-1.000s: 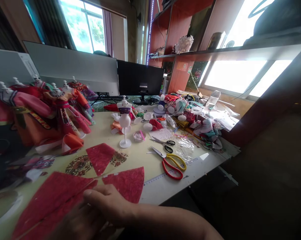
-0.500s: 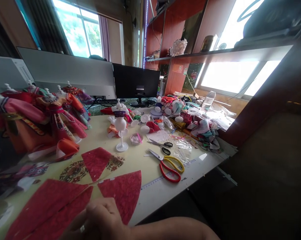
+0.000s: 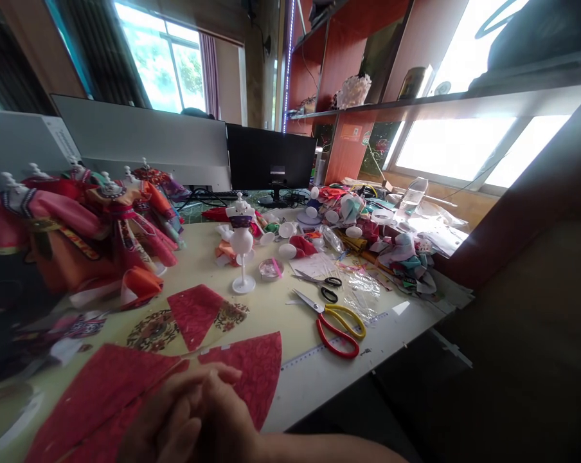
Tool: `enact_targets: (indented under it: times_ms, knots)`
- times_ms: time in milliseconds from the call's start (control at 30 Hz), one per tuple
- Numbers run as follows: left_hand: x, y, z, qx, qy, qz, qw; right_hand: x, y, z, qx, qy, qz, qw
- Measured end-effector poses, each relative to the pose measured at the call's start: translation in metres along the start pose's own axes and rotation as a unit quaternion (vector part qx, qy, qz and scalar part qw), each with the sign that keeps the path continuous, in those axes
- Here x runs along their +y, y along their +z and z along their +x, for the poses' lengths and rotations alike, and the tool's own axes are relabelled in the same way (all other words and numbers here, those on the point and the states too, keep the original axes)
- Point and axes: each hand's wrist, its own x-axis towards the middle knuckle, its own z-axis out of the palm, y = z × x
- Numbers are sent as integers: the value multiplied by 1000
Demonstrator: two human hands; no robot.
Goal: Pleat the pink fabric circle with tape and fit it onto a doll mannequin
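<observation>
My left hand [image 3: 168,405] and my right hand [image 3: 227,415] are brought together at the bottom of the view, above red patterned fabric. Their fingers are curled and pressed against each other; whatever lies between them, if anything, is hidden. Beneath and left of the hands spreads a large red fabric piece [image 3: 90,402]; a second red panel [image 3: 261,373] lies just to the right. Farther up, a smaller red piece [image 3: 194,312] rests beside floral fabric [image 3: 153,331]. Scissors with red and yellow handles [image 3: 336,328] lie blades-apart, away from both hands.
A small white mannequin [image 3: 242,241] stands mid-table by a round dish [image 3: 271,269]. Dressed doll forms [image 3: 121,218] crowd the left. Black-handled scissors [image 3: 326,283], a clear plastic bag [image 3: 362,292] and a fabric scrap pile [image 3: 401,251] are to the right. Monitors [image 3: 271,161] stand behind.
My hands have shifted and turned against each other; more curled fingers now show, with fingertips pointing right. The whole scene has moved slightly right in the view. Fabric and scissors lie as before.
</observation>
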Motion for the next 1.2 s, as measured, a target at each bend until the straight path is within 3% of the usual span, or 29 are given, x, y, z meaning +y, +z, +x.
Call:
enact_targets:
  times_ms: [67,133,200,267,333,433,500,567,600,667,767,867,1000,1200]
  knots:
    - [7,3,6,-22,-104,-106,989,4,0,3,12,17,114,993]
    - [12,6,10,-15,-160,-151,975,13,1,3,120,16,213,969]
    - [16,9,12,-4,-197,-172,965,25,1,0,228,13,221,948]
    - [18,12,11,6,-212,-176,961,35,1,-5,263,8,149,953]
    - [19,15,10,12,-201,-177,963,39,0,-9,243,-17,43,969]
    - [16,15,9,24,-200,-156,967,29,-6,-13,165,-78,-111,977]
    - [12,7,11,12,-191,-100,976,14,-16,-12,98,-120,-211,965]
    - [4,-7,14,-41,-140,1,989,-4,-33,-11,9,-105,-305,947]
    - [-1,-16,16,-84,-108,62,989,-13,-44,-10,8,-104,-367,925]
    - [-12,-35,17,-146,-69,185,969,-28,-67,-10,40,-142,-502,852]
    - [-28,-59,16,-161,-21,342,925,-45,-96,-9,33,-122,-646,753]
    - [-38,-72,12,-194,-1,432,881,-58,-112,-6,28,-90,-714,694]
    - [-35,-73,5,-228,18,481,846,-69,-122,12,66,-73,-724,682]
    - [-23,-69,-6,-253,29,503,826,-79,-144,60,147,-77,-713,681]
